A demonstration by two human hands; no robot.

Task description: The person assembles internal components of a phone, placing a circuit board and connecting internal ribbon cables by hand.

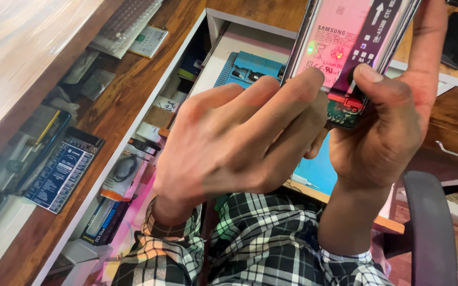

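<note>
On the far left, a dark card with printed rows (62,172) is seen lying on the wooden tabletop (117,106), near its front edge, and a keyboard (125,24) with a small calculator (149,41) just beside it is placed toward the back edge. Next to the tabletop's edge, an open white drawer (133,132) is shown, filled with small packets and a coiled black cable (125,168). Further inside the drawer a blue tool case (250,68) is laid.

The left hand (229,143) is held in the middle, above the lap in a plaid shirt (261,238). Its fingers (292,92) are pressed together, and their tips are set against the lower edge of an opened phone (345,47) with the back cover removed, so that the battery is visible. The phone is held up in the air, over the drawer, tilted. The right hand (382,132) is closed around the phone's lower end, the thumb pressed on the battery and the index finger stretched along the right side. A small green board at the bottom is possibly touched by the left fingertips, but this part is hidden. On the far right, a dark chair armrest (430,228) is seen.
</note>
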